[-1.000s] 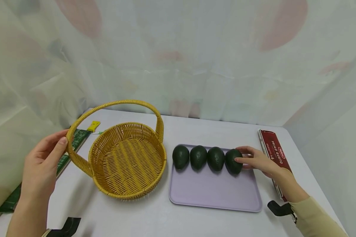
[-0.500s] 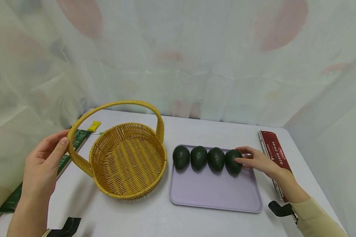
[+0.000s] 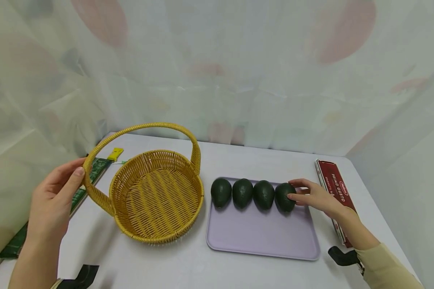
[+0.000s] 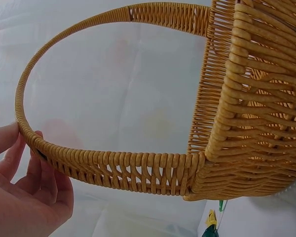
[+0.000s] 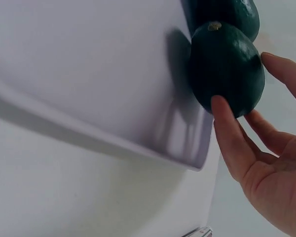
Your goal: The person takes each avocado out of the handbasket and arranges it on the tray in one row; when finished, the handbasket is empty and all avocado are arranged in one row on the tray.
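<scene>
My left hand (image 3: 54, 192) pinches the left side of the arched handle (image 4: 103, 165) of a round yellow wicker basket (image 3: 159, 200). Only the woven bottom and sides show inside the basket, which stands left of centre in the head view. Several dark green avocados sit in a row along the back of a pale purple tray (image 3: 260, 237). Around the rightmost avocado (image 3: 284, 198), my right hand (image 3: 314, 197) has its thumb on the near side and its fingers on the far side. In the right wrist view that avocado (image 5: 227, 69) shows its stem end, with the thumb against it.
A red spaghetti box (image 3: 336, 188) lies right of the tray, beside my right forearm. Behind my left hand lies a long green packet (image 3: 77, 198), with a yellow clip (image 3: 115, 154) near its far end. Patterned curtains (image 3: 217, 72) close off the back and sides.
</scene>
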Motion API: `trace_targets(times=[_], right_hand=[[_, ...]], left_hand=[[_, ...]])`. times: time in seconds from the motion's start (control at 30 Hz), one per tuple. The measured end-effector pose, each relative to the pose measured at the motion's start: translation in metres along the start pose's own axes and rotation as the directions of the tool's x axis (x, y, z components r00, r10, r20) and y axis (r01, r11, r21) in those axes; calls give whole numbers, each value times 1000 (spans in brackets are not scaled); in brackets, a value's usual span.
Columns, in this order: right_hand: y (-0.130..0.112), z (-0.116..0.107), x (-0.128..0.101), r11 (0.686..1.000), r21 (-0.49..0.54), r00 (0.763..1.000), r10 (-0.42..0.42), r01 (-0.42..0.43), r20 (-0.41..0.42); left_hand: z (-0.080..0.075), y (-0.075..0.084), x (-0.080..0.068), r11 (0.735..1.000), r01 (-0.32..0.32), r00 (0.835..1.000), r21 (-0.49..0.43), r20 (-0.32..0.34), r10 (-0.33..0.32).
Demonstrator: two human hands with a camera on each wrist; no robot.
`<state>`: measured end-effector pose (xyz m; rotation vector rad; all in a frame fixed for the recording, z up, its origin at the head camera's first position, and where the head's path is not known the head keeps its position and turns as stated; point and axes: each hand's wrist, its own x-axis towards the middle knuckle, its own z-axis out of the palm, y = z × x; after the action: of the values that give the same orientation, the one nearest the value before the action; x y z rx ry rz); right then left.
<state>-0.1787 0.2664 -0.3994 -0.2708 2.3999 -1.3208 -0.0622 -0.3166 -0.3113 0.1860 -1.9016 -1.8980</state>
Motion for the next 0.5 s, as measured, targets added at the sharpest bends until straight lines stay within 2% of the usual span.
trace_targets(times=[0.1,0.17,0.5], right_hand=[[1,1,0,999,42,1000,0,0,5],[0,1,0,999,33,1000,-1,1,0],[-7,0,-2,986,-168,997,-4,-9,-78]], left_hand=[[0,0,0,1000,15,1000,15,-3,-15],[-1,0,0,999,27,1000,24,-6,-26],[-2,1,0,999,38,999,32,-4,-38]])
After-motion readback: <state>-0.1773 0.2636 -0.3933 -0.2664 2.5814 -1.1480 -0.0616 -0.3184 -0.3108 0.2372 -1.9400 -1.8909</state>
